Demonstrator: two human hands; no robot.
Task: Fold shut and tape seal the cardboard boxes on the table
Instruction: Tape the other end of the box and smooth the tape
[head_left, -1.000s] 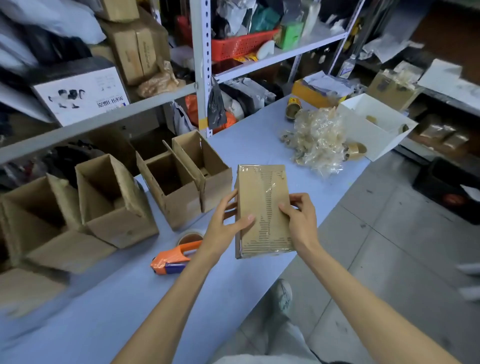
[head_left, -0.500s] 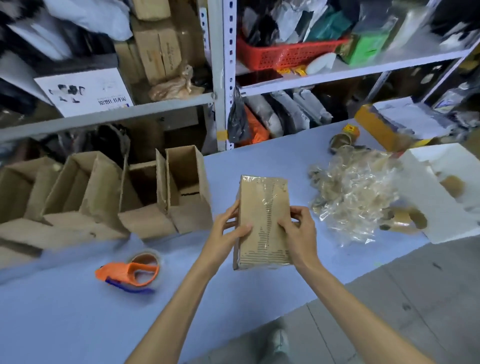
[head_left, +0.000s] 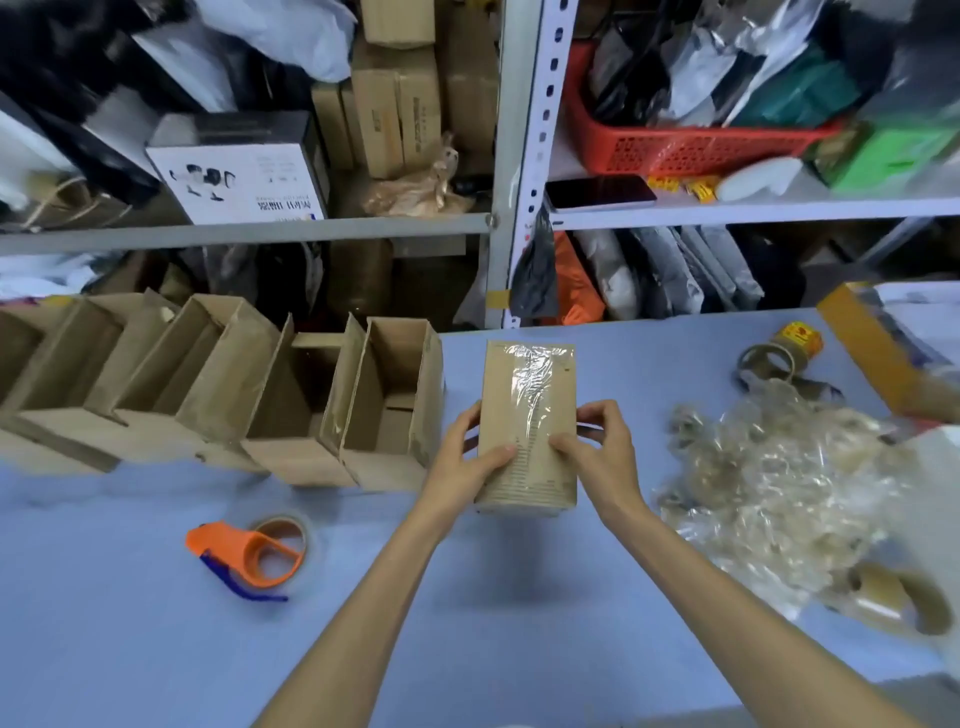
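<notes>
1. Both hands are clamped on one closed cardboard box, holding it over the middle of the blue table. A soft shadow lies on the table below the box's near end.
2. The left hand grips the box's left edge near its lower end. Its thumb lies across the top face and its fingers wrap round the side.
3. The right hand grips the right edge opposite. Its thumb presses on the top face and its curled fingers pinch the side.
4. The box's flaps are folded shut, and a strip of glossy clear tape runs lengthwise down its top face.
5. A row of open cardboard boxes stands along the far left of the table, side against side with their flaps up. The nearest one is just beside the left hand.
6. An orange tape dispenser with a roll in it lies on the table, to the near left and well apart from the held box.
7. A heap of crumpled clear tape lies on the right of the table, with a tape roll at its far side and an empty cardboard core at its near side.
8. Metal shelves stand behind the table, with a red basket and a dark phone on the right one.
</notes>
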